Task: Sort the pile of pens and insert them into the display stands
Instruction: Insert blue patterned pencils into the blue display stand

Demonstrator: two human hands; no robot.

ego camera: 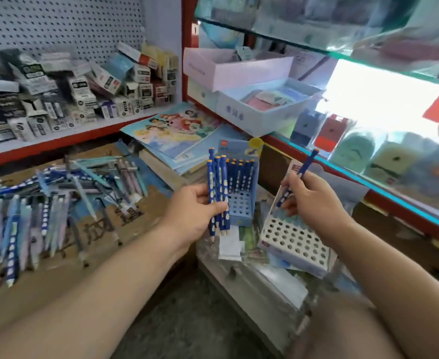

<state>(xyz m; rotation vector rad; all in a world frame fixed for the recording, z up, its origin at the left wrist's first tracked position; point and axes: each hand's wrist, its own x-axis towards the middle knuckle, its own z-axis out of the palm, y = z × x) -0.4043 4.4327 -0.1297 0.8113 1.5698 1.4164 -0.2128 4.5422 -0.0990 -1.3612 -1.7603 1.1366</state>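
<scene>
A bundle of dark blue pens with pale dots and orange caps [218, 193] is held upright by the left grip [195, 211], the fingers being curled round the middle of the shafts. One single pen of the same kind [306, 166] is pinched at its lower half by the right grip [314, 200], the point slanting down toward the white perforated stand [293, 239], which appears empty. The small blue plastic display stand [239, 206], with its back rows already filled, is seen just behind the bundle. The mixed pile of pens [45, 203] is left on the brown cardboard sheet [146, 229]. Such pens are judged light, stiff and smooth, so some may slide out of a loose bundle. Each is best taken near the middle, so that the fragile point can be guided into a hole.
</scene>
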